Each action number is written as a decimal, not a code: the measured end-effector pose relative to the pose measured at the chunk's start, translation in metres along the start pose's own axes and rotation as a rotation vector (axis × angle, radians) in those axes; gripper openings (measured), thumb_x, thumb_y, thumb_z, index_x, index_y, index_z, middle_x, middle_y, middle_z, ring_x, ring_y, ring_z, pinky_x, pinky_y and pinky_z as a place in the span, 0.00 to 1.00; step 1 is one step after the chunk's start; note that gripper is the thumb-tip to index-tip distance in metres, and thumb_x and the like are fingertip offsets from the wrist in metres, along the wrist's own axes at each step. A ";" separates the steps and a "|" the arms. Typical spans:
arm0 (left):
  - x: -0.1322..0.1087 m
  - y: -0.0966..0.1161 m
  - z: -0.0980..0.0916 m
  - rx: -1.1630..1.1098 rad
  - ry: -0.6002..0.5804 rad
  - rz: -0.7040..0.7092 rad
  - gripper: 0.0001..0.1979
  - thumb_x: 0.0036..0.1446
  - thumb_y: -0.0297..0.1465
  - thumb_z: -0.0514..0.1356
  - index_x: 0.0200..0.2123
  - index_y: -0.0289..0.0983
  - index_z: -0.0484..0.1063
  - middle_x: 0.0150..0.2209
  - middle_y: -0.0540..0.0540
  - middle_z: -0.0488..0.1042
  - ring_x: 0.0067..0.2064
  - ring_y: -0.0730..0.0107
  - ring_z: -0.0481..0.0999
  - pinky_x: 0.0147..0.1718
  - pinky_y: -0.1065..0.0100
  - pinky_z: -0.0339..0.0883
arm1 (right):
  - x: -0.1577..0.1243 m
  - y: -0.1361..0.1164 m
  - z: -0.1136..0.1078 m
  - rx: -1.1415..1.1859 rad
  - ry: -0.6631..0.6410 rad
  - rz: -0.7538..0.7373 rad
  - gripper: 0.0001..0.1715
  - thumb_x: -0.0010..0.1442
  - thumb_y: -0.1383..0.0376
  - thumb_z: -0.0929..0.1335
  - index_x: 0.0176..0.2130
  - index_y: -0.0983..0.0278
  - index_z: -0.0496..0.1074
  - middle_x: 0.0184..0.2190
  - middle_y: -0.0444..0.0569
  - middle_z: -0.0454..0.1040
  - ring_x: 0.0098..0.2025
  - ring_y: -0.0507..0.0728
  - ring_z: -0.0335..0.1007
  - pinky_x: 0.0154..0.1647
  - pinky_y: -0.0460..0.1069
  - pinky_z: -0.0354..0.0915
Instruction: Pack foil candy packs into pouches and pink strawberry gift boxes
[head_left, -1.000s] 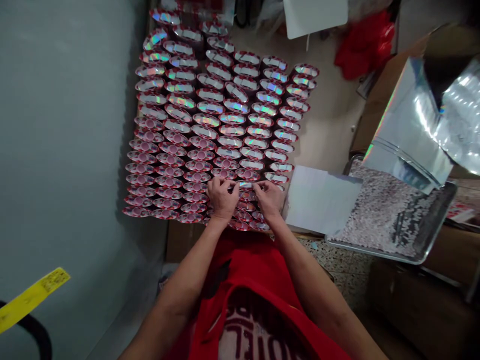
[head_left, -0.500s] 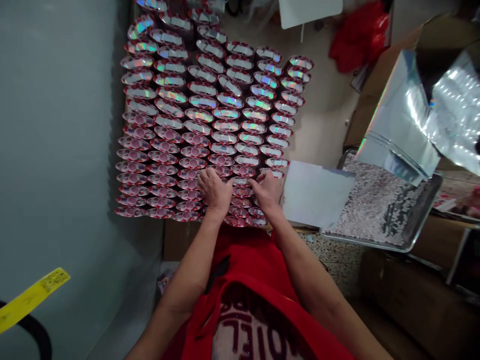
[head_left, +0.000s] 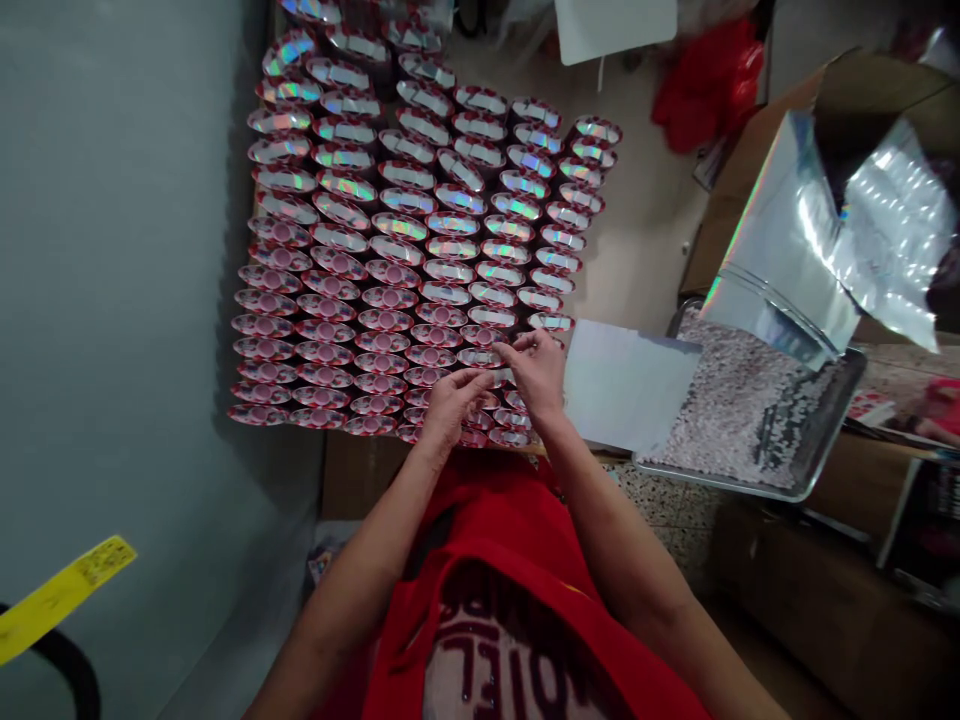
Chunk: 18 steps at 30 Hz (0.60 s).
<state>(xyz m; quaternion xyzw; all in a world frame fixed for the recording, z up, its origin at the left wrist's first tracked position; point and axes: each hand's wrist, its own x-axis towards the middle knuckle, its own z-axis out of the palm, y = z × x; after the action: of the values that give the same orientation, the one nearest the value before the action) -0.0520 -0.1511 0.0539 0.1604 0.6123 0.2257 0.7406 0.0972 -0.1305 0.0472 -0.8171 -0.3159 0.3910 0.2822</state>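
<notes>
Rows of oval red-edged pieces [head_left: 401, 228] with shiny silvery strips stand close together. Several nearer ones [head_left: 320, 353] show a pink round spot in the middle instead. Over the front rows, my left hand [head_left: 452, 408] has its thumb and fingers pressed together. My right hand [head_left: 535, 372] pinches close beside it, its fingertips slightly farther from my body. Between the two sets of fingertips is a small pale piece [head_left: 501, 378], too small to name. I cannot tell which hand bears it. My fingers hide some of the ovals underneath.
A white sheet [head_left: 630, 385] lies right of the rows, overlapping a metal tray [head_left: 814, 485] of small pale pieces. Silvery bags [head_left: 795, 230] hang over the tray from a cardboard box [head_left: 724, 225]. A grey wall [head_left: 127, 300] borders the left side. A red bag [head_left: 705, 85] lies farther back.
My left hand has drawn back toward my body and turned, fingers now pointing right. My right hand stays near the same spot. A pale piece now shows between the fingertips.
</notes>
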 end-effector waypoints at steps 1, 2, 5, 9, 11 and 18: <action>0.002 -0.001 0.000 -0.007 0.021 0.031 0.25 0.39 0.48 0.78 0.33 0.36 0.79 0.31 0.49 0.78 0.28 0.74 0.73 0.28 0.72 0.64 | 0.000 0.000 0.000 0.030 -0.003 -0.001 0.22 0.51 0.48 0.77 0.29 0.60 0.69 0.24 0.41 0.71 0.29 0.54 0.66 0.33 0.49 0.59; 0.004 -0.002 0.000 -0.008 0.045 0.055 0.24 0.38 0.47 0.78 0.32 0.36 0.79 0.29 0.50 0.77 0.27 0.75 0.72 0.28 0.71 0.64 | -0.001 0.001 0.000 0.070 -0.011 0.007 0.23 0.51 0.47 0.77 0.29 0.60 0.69 0.24 0.41 0.71 0.28 0.54 0.65 0.33 0.49 0.59; 0.010 0.002 -0.006 0.088 0.118 0.130 0.18 0.46 0.44 0.75 0.31 0.37 0.79 0.30 0.50 0.77 0.28 0.71 0.73 0.29 0.68 0.66 | 0.002 0.007 -0.007 0.225 -0.121 0.074 0.26 0.46 0.47 0.79 0.33 0.60 0.71 0.22 0.39 0.70 0.26 0.53 0.65 0.30 0.49 0.60; 0.023 0.021 -0.014 0.564 0.307 0.479 0.07 0.56 0.36 0.70 0.31 0.39 0.81 0.34 0.47 0.77 0.38 0.64 0.76 0.43 0.63 0.70 | 0.011 0.017 -0.015 0.377 -0.313 0.182 0.32 0.37 0.56 0.81 0.40 0.62 0.72 0.25 0.40 0.76 0.27 0.53 0.70 0.32 0.49 0.65; 0.033 0.032 -0.015 0.804 0.412 0.602 0.06 0.57 0.35 0.70 0.31 0.40 0.82 0.37 0.45 0.76 0.43 0.60 0.75 0.49 0.59 0.68 | 0.017 0.019 -0.012 0.374 -0.256 0.192 0.29 0.39 0.57 0.79 0.41 0.63 0.72 0.27 0.43 0.79 0.29 0.55 0.73 0.35 0.50 0.67; 0.060 0.041 -0.006 1.160 0.530 0.650 0.05 0.61 0.35 0.69 0.35 0.41 0.81 0.48 0.40 0.75 0.53 0.50 0.71 0.55 0.53 0.64 | 0.031 0.010 0.014 -0.039 0.030 0.047 0.20 0.48 0.61 0.74 0.40 0.60 0.70 0.30 0.43 0.79 0.34 0.59 0.76 0.40 0.52 0.67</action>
<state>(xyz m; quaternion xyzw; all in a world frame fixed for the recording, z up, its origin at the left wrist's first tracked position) -0.0545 -0.0843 0.0240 0.6424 0.7142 0.1043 0.2575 0.1036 -0.1107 0.0185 -0.8355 -0.2999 0.3790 0.2616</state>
